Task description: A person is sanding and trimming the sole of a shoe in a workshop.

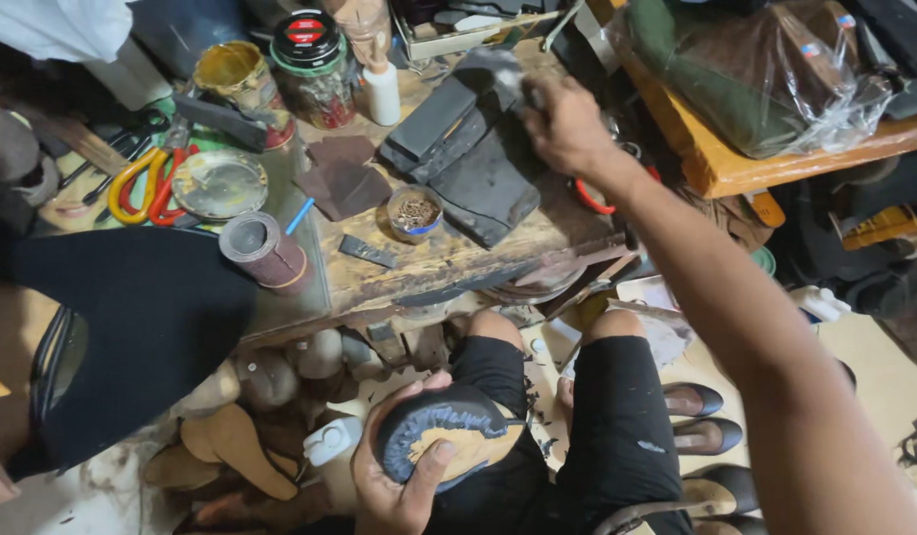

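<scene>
Shoe (443,436) upside down on the lap, gripped by left hand (399,485) so the sole faces up. Right hand (567,124) reaching over the desk (458,263), closed on something dark, blurry, near black sheets (478,168)

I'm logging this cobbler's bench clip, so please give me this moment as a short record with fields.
left hand: holds an upturned shoe, sole side up, on the lap
right hand: raised over the workbench, gripping a blurred dark tool
on bench: small tin of nails, dark leather pieces, roll of sandpaper, scissors with orange and red handles
floor: dark shoes at right
</scene>
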